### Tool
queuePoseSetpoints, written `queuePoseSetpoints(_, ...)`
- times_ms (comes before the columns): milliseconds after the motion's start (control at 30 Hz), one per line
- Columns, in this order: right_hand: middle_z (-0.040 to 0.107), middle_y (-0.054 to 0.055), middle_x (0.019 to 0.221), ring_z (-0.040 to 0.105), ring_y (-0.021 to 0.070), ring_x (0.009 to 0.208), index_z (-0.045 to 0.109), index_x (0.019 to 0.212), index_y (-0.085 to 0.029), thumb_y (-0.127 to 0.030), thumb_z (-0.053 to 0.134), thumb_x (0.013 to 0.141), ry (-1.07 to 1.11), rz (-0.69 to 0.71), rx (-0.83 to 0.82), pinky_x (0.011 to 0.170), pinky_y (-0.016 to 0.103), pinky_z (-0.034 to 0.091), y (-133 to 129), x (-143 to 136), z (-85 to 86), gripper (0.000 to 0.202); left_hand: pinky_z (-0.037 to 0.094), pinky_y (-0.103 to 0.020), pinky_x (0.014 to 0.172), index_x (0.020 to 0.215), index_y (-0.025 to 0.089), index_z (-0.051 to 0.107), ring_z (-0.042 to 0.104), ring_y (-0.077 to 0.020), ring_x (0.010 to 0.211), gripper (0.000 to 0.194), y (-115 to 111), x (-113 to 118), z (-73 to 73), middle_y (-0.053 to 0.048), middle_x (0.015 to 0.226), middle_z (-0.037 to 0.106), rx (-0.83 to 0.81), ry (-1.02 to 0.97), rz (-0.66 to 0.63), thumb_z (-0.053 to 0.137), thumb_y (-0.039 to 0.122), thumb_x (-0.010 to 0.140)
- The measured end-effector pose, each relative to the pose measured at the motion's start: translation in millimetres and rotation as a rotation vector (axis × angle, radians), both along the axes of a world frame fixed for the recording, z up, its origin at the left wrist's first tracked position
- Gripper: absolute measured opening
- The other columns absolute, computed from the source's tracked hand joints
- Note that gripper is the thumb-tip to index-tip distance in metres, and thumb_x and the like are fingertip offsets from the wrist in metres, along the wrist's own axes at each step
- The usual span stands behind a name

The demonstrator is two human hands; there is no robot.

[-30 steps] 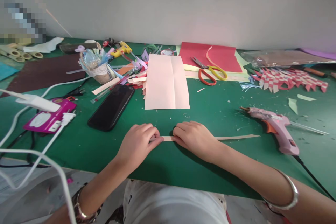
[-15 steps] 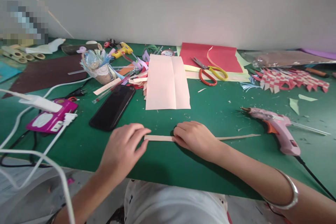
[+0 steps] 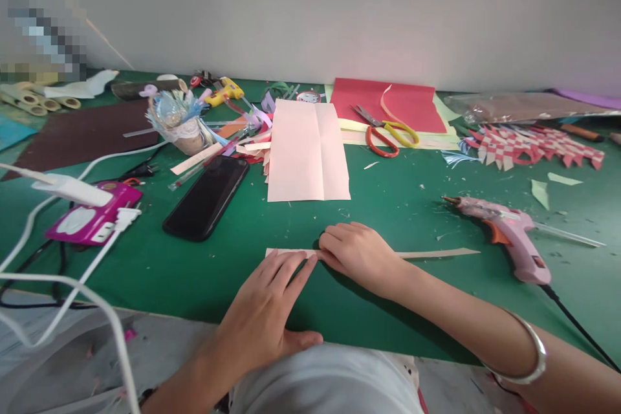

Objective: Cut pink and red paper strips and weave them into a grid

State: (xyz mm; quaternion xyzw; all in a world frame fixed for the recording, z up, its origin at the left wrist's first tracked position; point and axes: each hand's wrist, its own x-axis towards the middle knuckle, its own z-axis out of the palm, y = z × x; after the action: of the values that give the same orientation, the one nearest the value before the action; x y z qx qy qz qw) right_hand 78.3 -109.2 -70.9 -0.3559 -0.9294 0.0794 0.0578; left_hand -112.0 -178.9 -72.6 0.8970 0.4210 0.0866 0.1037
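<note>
A narrow pale pink paper strip [image 3: 434,254] lies lengthwise along the green table near its front edge. My left hand [image 3: 272,304] is open, its fingertips laid flat on the strip's left part and its thumb spread toward the table edge. Curled fingers of my right hand [image 3: 356,252] press on the middle of the same strip and hide part of it. The strip's right end runs out from under that hand. Beyond both hands lies a creased pale pink paper sheet [image 3: 295,155].
A black phone [image 3: 206,197] and a magenta power strip [image 3: 92,213] with white cables lie left. Scissors [image 3: 383,136] rest on red paper [image 3: 392,100] at the back. A pink glue gun [image 3: 509,233] sits right, near woven red-and-pink paper [image 3: 533,147].
My left hand has moved right and nearer the table edge, from pinching the strip's left end to lying with fingers outstretched on it. My right hand has stayed in place.
</note>
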Motion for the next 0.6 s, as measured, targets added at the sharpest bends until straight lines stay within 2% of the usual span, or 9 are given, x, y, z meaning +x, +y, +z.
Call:
queuePoseSetpoints(200, 0.058, 0.001, 0.072, 0.05, 0.0121, 0.064, 0.054, 0.074, -0.017, -0.028, 0.042, 0.089, -0.016, -0.005, -0.018, 0.056, 0.026, 0.025, 0, 0, 1.4, 0.023, 0.029, -0.044, 0.099, 0.134, 0.01, 0.029, 0.037, -0.0289, 0.114, 0.09, 3, -4, 0.7, -0.015, 0.126, 0.041, 0.023, 0.019, -0.05, 0.037, 0.073, 0.071)
queuePoseSetpoints(333, 0.058, 0.001, 0.073, 0.051, 0.012, 0.065, 0.055, 0.075, -0.017, -0.026, 0.041, 0.089, -0.018, -0.004, -0.029, 0.056, 0.026, 0.025, 1, 1, 2.5, 0.022, 0.033, -0.04, 0.097, 0.133, 0.009, 0.031, 0.038, -0.0279, 0.113, 0.087, 6, -15, 2.9, -0.014, 0.124, 0.043, 0.027, 0.042, -0.078, 0.037, 0.071, 0.072)
queuePoseSetpoints(600, 0.059, 0.001, 0.074, 0.051, 0.0124, 0.065, 0.055, 0.076, -0.017, -0.026, 0.04, 0.089, -0.009, -0.009, -0.037, 0.057, 0.026, 0.027, 0, 0, 3.2, 0.022, 0.034, -0.041, 0.092, 0.13, 0.009, 0.036, 0.046, -0.0276, 0.104, 0.08, 1, -44, 5.4, -0.014, 0.115, 0.051, 0.168, 0.138, -0.018, 0.045, 0.065, 0.073)
